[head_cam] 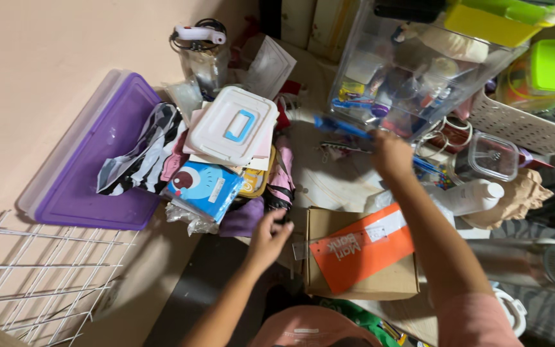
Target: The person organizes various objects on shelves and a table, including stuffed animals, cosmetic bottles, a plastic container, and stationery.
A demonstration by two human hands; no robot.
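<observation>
Blue pen lay just left of the right hand — fingers curled, grip unclear. Left hand pinched a small dark item; a steady, slow reach seemed advisable.

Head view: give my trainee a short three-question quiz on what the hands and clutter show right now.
1. True or false: the white lidded box with the blue handle sits on top of the pile.
2. Which hand reaches toward the clear plastic drawer unit? A left hand, B right hand.
3. What colour is the envelope lying on the cardboard box?

Key: 1 true. 2 B. 3 orange.
</observation>
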